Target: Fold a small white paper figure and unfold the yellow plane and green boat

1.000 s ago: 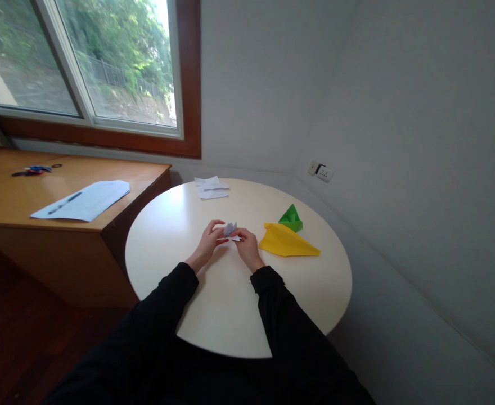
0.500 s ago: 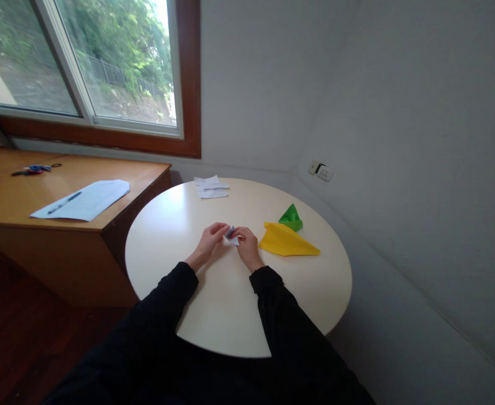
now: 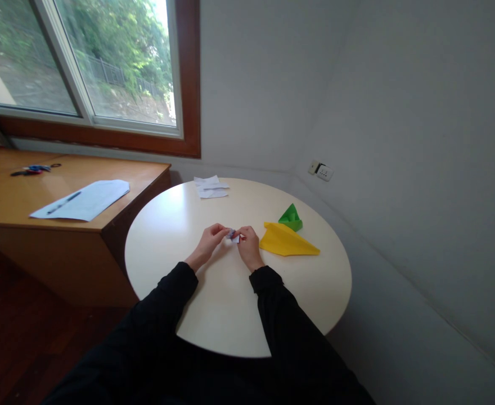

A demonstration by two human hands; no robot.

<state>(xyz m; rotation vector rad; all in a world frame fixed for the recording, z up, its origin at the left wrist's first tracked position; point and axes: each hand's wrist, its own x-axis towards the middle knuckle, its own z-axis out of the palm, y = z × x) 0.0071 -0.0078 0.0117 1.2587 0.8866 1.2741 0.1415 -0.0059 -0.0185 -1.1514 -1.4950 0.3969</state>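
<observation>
Over the middle of the round white table (image 3: 158,247), a small folded piece of white paper (image 3: 233,235) is held between both hands. My left hand (image 3: 208,244) pinches its left side with thumb and fingers. On the other side my right hand (image 3: 248,247) grips it, fingers curled, partly covering the paper. Its exact folds are too small to make out. Just right of my right hand lies a yellow folded paper plane (image 3: 287,241). Behind the plane is a green folded paper (image 3: 290,218) with a pointed top.
White paper pieces (image 3: 211,187) lie at the table's far edge. To the left stands a wooden desk (image 3: 146,174) bearing white sheets (image 3: 95,197), a pen (image 3: 64,202) and scissors-like items (image 3: 35,169). A wall socket (image 3: 324,172) is beyond the table.
The folded white paper has shifted in the fingers and shows a smaller, flatter shape. The fingers have moved slightly; both arms stay in place.
</observation>
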